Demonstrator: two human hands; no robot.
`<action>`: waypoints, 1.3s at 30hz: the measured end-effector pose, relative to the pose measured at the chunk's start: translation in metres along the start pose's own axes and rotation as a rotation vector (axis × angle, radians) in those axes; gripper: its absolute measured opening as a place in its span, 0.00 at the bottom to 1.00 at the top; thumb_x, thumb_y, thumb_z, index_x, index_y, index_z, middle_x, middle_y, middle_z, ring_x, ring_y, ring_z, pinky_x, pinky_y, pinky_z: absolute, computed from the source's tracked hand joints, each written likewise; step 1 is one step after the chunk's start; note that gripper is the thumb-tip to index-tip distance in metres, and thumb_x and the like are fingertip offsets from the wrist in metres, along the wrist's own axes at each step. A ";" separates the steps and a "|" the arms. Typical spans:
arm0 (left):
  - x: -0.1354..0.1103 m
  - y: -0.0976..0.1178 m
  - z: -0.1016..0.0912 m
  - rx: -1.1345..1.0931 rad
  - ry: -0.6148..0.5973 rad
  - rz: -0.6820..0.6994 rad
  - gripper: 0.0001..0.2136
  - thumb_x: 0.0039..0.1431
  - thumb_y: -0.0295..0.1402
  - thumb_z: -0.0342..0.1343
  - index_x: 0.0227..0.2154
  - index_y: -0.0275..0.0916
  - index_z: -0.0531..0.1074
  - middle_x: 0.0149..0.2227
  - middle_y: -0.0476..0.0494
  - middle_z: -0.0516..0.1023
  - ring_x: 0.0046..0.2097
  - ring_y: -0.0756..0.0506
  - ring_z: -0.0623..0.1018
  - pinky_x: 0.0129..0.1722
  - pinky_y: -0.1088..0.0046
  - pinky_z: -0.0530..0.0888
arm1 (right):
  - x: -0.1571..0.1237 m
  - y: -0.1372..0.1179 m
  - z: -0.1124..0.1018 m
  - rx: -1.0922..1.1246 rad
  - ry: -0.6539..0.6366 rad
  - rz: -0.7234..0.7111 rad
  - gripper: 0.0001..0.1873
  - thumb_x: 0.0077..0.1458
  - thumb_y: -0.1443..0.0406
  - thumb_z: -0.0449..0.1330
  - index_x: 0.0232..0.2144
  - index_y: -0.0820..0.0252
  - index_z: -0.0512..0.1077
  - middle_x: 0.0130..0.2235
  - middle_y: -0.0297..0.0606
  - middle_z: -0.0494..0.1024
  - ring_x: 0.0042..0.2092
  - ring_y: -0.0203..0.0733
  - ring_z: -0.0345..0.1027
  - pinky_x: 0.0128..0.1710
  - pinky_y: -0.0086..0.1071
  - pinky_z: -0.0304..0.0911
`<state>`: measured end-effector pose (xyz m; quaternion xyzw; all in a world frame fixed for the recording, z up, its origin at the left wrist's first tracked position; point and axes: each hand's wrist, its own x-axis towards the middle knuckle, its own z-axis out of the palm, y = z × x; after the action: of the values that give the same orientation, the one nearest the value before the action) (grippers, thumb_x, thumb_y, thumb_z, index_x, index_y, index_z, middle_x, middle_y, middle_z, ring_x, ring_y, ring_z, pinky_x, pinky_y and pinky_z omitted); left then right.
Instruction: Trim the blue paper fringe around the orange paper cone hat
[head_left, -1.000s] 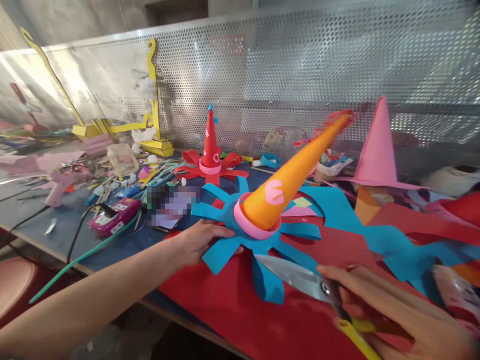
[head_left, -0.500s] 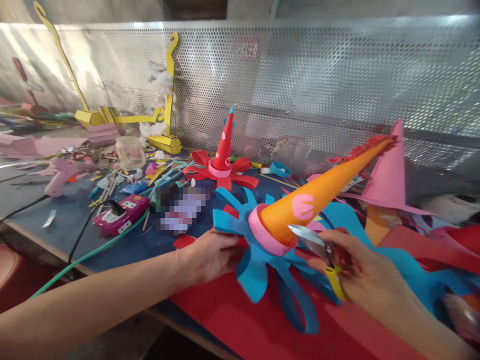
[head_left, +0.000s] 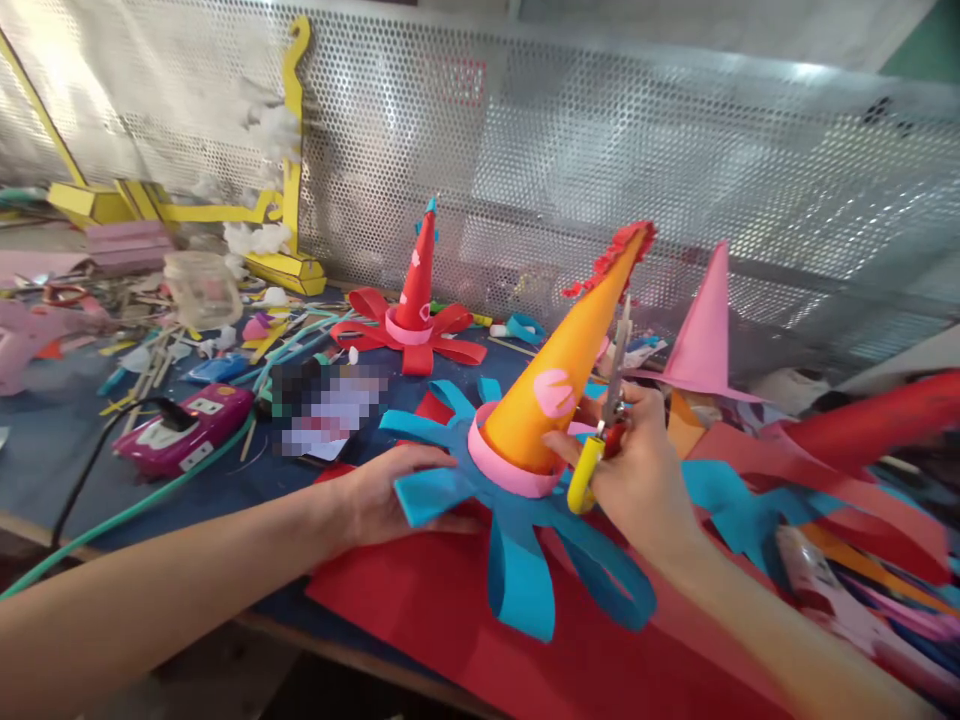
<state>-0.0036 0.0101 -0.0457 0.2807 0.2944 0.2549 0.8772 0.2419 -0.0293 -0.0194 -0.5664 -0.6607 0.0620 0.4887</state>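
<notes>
An orange paper cone hat with a pink band and blue looped brim stands tilted on a red paper sheet. My left hand grips the blue brim at its left side. My right hand is closed on yellow-handled scissors, blades pointing up beside the cone, and its fingers touch the cone's pink band.
A red cone hat and a pink cone hat stand further back. A magenta device with a black cable, a jar, yellow card shapes and craft scraps fill the left. A perforated metal screen runs behind.
My right hand has swung the scissors from lying flat at the lower right up to the cone, blades now upright. The cone has tipped more upright.
</notes>
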 end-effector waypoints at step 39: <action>-0.049 -0.024 0.013 0.624 0.043 0.472 0.04 0.49 0.30 0.55 0.23 0.36 0.72 0.19 0.49 0.71 0.23 0.51 0.70 0.27 0.76 0.67 | 0.025 -0.008 -0.028 0.184 0.236 -0.267 0.31 0.46 0.65 0.73 0.41 0.59 0.55 0.37 0.32 0.64 0.29 0.33 0.64 0.23 0.21 0.65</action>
<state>-0.0222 -0.0414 -0.0346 0.5886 0.3035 0.3539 0.6604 0.2592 -0.0251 0.0142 -0.4302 -0.6595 -0.0103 0.6164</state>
